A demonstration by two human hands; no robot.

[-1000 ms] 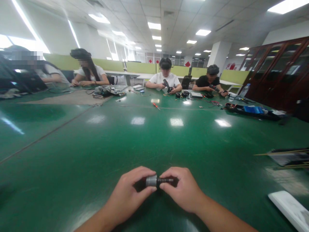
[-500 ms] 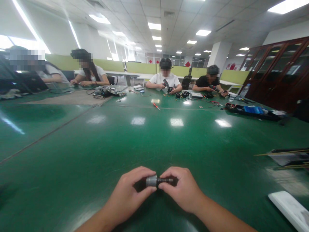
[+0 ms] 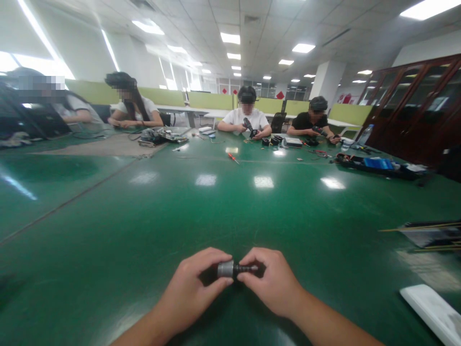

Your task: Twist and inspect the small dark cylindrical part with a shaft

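Just above the green tabletop (image 3: 230, 216), both hands hold a small part made of a grey metal cylinder (image 3: 225, 269) and a dark ridged shaft (image 3: 246, 269). My left hand (image 3: 194, 283) is closed around the cylinder, thumb below and fingers above. Thumb and fingertips of my right hand (image 3: 275, 281) pinch the shaft near where it meets the cylinder. The shaft's thin tip points right, into the hollow of that hand. What kind of part it is, I cannot tell.
A white power strip (image 3: 430, 310) lies at the lower right, with thin sticks on a dark bundle (image 3: 432, 234) beyond it. Farther off are an orange screwdriver (image 3: 232, 157) and a black tray (image 3: 382, 168). Several people sit working along the table's far side.
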